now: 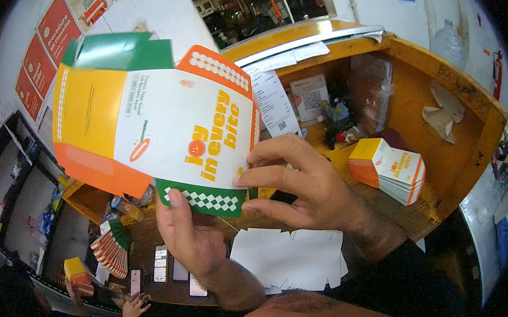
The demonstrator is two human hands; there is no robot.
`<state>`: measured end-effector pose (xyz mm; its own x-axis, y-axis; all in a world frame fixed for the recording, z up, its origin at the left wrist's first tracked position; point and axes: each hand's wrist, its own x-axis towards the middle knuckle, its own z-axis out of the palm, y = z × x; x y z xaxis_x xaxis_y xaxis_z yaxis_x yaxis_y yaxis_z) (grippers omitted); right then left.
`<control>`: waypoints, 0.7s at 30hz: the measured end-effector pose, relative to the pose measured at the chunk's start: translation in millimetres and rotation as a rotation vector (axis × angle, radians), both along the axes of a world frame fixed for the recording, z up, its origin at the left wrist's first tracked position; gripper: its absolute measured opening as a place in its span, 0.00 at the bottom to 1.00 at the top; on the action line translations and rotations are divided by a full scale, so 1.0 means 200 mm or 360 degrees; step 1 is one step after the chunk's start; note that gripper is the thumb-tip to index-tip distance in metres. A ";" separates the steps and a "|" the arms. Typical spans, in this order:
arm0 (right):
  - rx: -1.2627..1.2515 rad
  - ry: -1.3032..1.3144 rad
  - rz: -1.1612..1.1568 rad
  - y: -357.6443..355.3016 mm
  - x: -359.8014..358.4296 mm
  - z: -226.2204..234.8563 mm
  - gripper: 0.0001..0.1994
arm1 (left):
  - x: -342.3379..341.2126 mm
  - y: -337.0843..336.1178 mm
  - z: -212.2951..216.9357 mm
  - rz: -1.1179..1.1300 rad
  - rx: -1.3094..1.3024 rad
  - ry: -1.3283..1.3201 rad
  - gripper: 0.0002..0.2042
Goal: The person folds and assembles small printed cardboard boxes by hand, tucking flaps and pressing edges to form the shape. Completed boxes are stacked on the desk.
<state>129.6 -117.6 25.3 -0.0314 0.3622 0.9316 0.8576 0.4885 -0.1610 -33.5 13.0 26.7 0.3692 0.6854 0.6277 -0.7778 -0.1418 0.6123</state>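
Note:
An unfolded cardboard food box [178, 112] is held up in front of me, with white and yellow panels and green and orange flaps. My left hand [195, 240] grips its lower green flap, thumb on the printed face and the other fingers mostly hidden behind. My right hand [305, 183] is curled at the box's right edge, fingertips against the lower right corner of the white panel. Below my right hand, a stack of flat white box blanks [291, 258] lies on the brown table.
A stack of printed boxes [385, 170] rests at right inside the yellow counter [475, 115]. Fanned boxes [112, 251] and several phones [160, 264] lie at lower left. Another person's hand [134, 309] is at the table's edge. A paper receipt [275, 104] hangs behind the box.

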 end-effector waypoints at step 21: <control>-0.0165 0.0081 0.0419 0.00 0.14 -0.03 0.31 | 0.13 -0.13 -0.17 0.0674 0.0248 0.0253 0.33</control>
